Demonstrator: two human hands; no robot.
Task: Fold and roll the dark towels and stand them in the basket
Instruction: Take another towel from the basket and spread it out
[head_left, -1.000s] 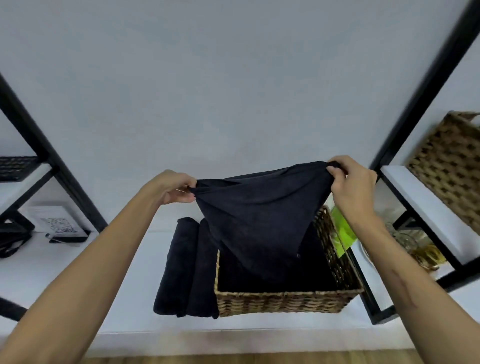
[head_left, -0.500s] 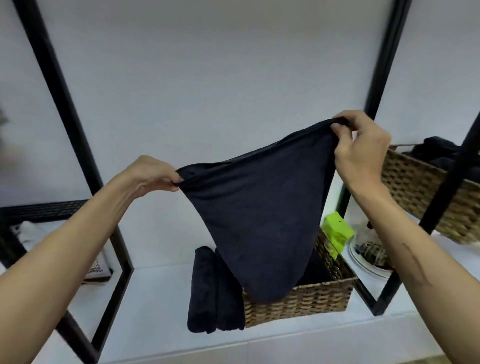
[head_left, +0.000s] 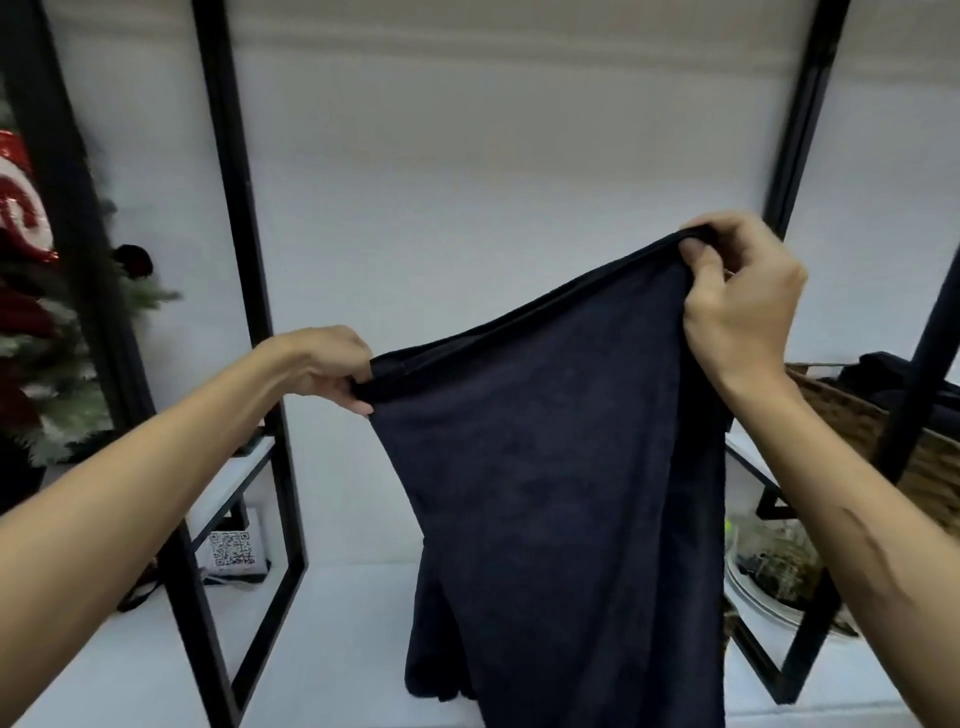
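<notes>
The black shelf frame (head_left: 236, 291) stands against the pale wall; everything here is placed from it. Between its left and right uprights hangs the dark towel (head_left: 550, 493), held up in the air, its lower part draping down over the white shelf board (head_left: 332, 623) and hiding whatever sits behind. A woven basket (head_left: 883, 431) sits beyond the right upright. The right hand (head_left: 737, 306), high by the right upright, pinches one top corner with closed fingers; the left hand (head_left: 322, 369), lower and nearer the left upright, pinches the other. To fold well, I judge the corners should be levelled and the top edge pulled taut before bringing them together.
</notes>
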